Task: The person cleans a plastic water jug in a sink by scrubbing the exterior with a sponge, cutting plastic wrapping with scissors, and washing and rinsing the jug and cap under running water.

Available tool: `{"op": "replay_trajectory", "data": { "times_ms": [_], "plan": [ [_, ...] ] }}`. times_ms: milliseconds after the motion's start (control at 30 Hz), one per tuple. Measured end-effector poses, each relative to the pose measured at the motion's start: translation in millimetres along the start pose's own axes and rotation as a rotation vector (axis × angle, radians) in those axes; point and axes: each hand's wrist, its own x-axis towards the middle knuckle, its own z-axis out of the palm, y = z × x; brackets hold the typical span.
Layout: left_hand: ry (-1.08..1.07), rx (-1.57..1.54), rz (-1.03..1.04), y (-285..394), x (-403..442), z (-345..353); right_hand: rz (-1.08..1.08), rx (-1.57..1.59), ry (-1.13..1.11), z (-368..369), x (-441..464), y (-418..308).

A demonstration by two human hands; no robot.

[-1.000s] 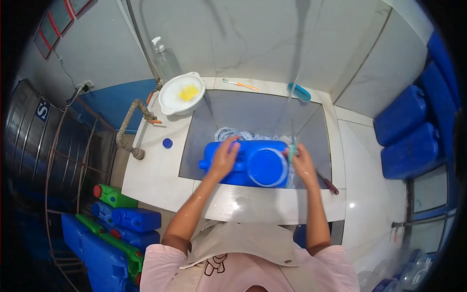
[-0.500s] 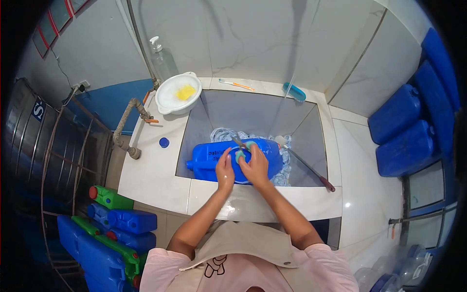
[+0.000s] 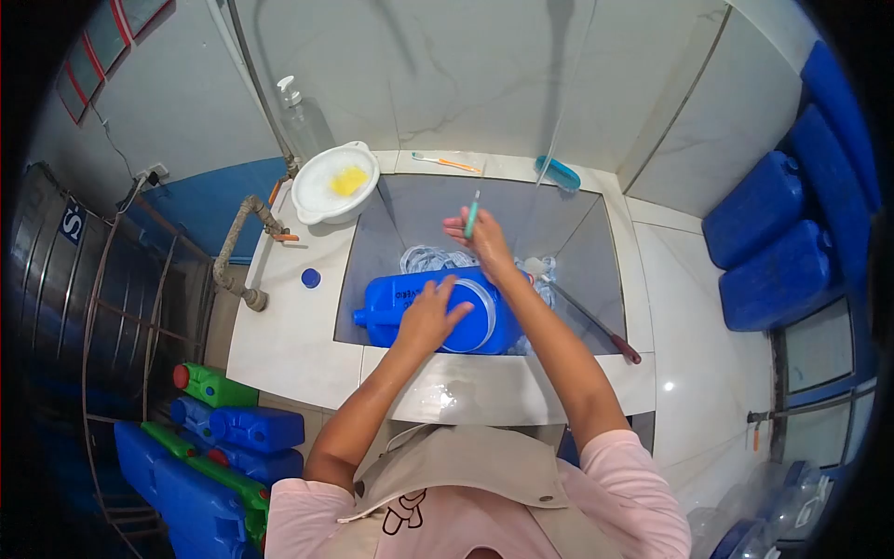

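A blue jerry can (image 3: 384,296) with dark lettering lies on its side in the grey sink (image 3: 577,238), its spout to the left. On its upper face is a pale round rim (image 3: 488,303) around a blue surface. My left hand (image 3: 430,315) rests at the left of this rim, fingers spread. Raised beyond the can, my right hand (image 3: 486,244) grips a slim teal-handled tool (image 3: 472,219) with a pale tip pointing up; its kind is unclear. White-and-blue coiled material (image 3: 426,259) lies partly hidden beneath the can.
A long-handled brush (image 3: 596,324) leans over the sink's right side. On the ledges are a white basin (image 3: 310,197) with suds and a yellow sponge, a blue cap (image 3: 311,278), a toothbrush (image 3: 449,162) and a teal brush (image 3: 558,173). Blue jerry cans (image 3: 759,210) stand right; several more are lower left.
My right hand has lifted away from the can toward the back of the sink, carrying the teal-handled tool. My left hand has moved onto the rim's left side, its fingers now spread.
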Motion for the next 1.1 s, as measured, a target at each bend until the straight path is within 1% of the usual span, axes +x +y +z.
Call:
{"op": "replay_trajectory", "data": {
  "times_ms": [33,100,133,200,233,267,300,333,367,400,433,467,500,533,567,600,633,667,700,733,767,800,833,867,900,967,1000,1067,1100],
  "plan": [
    [-0.014,-0.137,-0.191,-9,0,4,-0.072,-0.061,-0.005,-11,-14,-8],
    [-0.334,-0.024,-0.384,-35,-15,14,-0.195,-0.157,0.002,-30,-50,-14],
    [-0.339,-0.021,-0.376,-31,-20,4,-0.245,-0.192,0.012,-36,-69,-14],
    [-0.547,-0.068,-0.437,-12,-30,-22,-0.173,-0.280,0.047,-42,-106,-9],
    [-0.553,-0.065,-0.437,-12,-27,-22,-0.216,-0.344,0.082,-40,-125,-5],
    [-0.206,-0.154,-0.286,-14,-18,-21,-0.261,-0.411,0.113,-37,-141,0],
    [0.145,-0.238,-0.129,-15,-10,-20,-0.263,-0.411,0.110,-30,-154,12],
    [0.150,-0.239,-0.129,-18,-2,-9,-0.311,-0.428,0.207,-20,-164,28],
    [0.131,-0.355,-0.021,-24,7,7,-0.359,-0.444,0.304,-10,-165,38],
    [0.109,-0.470,0.090,-25,13,16,-0.363,-0.445,0.304,0,-160,43],
    [0.109,-0.469,0.095,-20,11,17,-0.459,-0.528,0.330,10,-154,47],
    [0.108,-0.442,-0.076,-15,6,19,-0.557,-0.611,0.360,14,-150,48],
    [0.104,-0.411,-0.246,-13,-3,20,-0.561,-0.608,0.368,13,-143,42],
    [0.180,-0.284,-0.213,-13,-12,24,-0.447,-0.700,0.248,13,-131,30],
    [0.182,-0.280,-0.208,-16,-18,25,-0.333,-0.789,0.124,13,-115,18],
    [0.042,-0.281,-0.342,-12,-25,18,-0.336,-0.787,0.125,14,-98,7],
    [-0.098,-0.281,-0.475,-10,-30,14,-0.133,-0.875,-0.075,16,-79,-3],
    [-0.097,-0.278,-0.473,-11,-35,15,0.074,-0.952,-0.276,20,-63,-9],
    [-0.241,-0.379,-0.543,-13,-41,16,0.073,-0.948,-0.273,23,-46,-2],
    [-0.384,-0.480,-0.609,-13,-42,16,0.093,-0.740,-0.428,24,-24,14],
    [-0.386,-0.474,-0.605,-10,-39,10,0.110,-0.527,-0.575,25,-8,26],
    [-0.423,-0.220,-0.481,-1,-35,-3,0.106,-0.524,-0.569,26,1,30],
    [-0.453,0.032,-0.351,10,-30,-18,0.134,-0.350,-0.508,26,9,31],
    [-0.325,0.084,-0.277,29,-21,-31,0.165,-0.176,-0.444,23,12,33],
    [-0.330,0.084,-0.272,32,-4,-32,0.164,-0.176,-0.437,17,13,34],
    [0.304,0.263,0.494,33,21,-34,-0.101,0.202,-0.122,1,8,36],
    [0.300,0.262,0.495,25,22,-28,-0.100,0.204,-0.118,-8,-1,31],
    [-0.077,0.089,0.288,3,25,-13,-0.243,0.053,0.010,-26,-35,14],
    [-0.083,0.090,0.293,1,27,-13,-0.251,-0.053,0.064,-34,-52,13]
  ]
}}
